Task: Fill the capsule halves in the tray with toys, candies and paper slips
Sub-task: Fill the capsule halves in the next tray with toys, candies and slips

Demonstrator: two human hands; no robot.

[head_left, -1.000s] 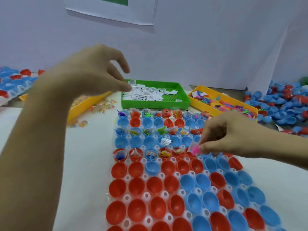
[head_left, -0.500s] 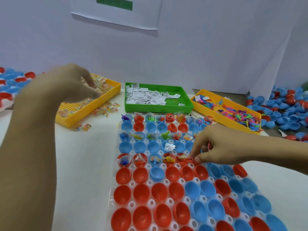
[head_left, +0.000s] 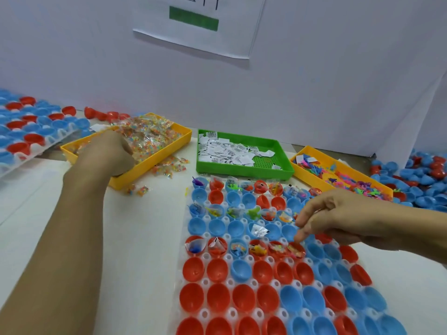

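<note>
My left hand (head_left: 108, 151) curled among candy packets (head_left: 150, 139) in far-left yellow tray (head_left: 154, 163), grip unclear, my right hand (head_left: 338, 218) fingertips pressing into a filled red capsule half (head_left: 296, 250), capsule tray (head_left: 205, 282) near centre on the surface (head_left: 48, 213)

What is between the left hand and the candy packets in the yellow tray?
Nothing visible. The left hand is already inside the yellow tray, fingers down in the candy packets. The tray is open-topped, and its near wall sits under the wrist.
</note>
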